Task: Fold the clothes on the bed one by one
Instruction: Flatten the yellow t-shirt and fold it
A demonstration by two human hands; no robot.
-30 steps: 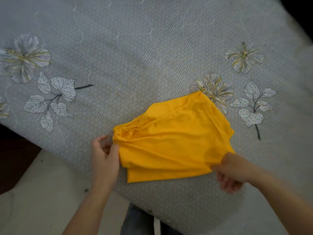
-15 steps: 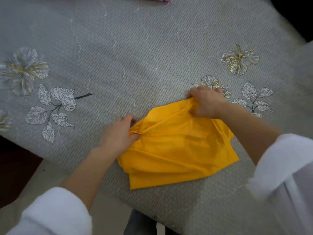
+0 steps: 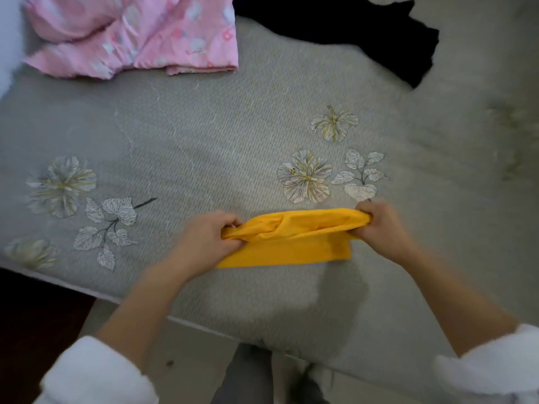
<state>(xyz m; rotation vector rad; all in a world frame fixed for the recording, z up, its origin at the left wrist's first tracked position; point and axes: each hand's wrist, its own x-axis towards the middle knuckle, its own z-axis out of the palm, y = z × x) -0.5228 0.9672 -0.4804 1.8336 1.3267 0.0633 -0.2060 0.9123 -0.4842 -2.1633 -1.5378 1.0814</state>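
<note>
Filling most of the frame, a grey bedspread (image 3: 204, 126) printed with pale flowers and leaves is covering the bed, its near edge running across the lower part of the picture. A pink patterned garment (image 3: 131, 36) is lying crumpled on it at the upper left of the frame, and a black garment (image 3: 364, 27) is lying at the upper right, well apart from the pink one.

Just below the middle of the frame, a yellow garment (image 3: 291, 243) is stretching as a narrow, folded band between the two hands, just below a printed flower (image 3: 304, 176). Its shadow is falling on the cover beneath; whether its lower edge is touching the bed cannot be told.

White fleecy sleeves (image 3: 96, 371) are showing at the lower corners, pushed up the forearms. The left hand (image 3: 208, 237) is gripping the band's left end, fingers curled tightly round bunched cloth. The right hand (image 3: 379, 225) is gripping the right end in the same way, fist closed on the fabric.
</note>
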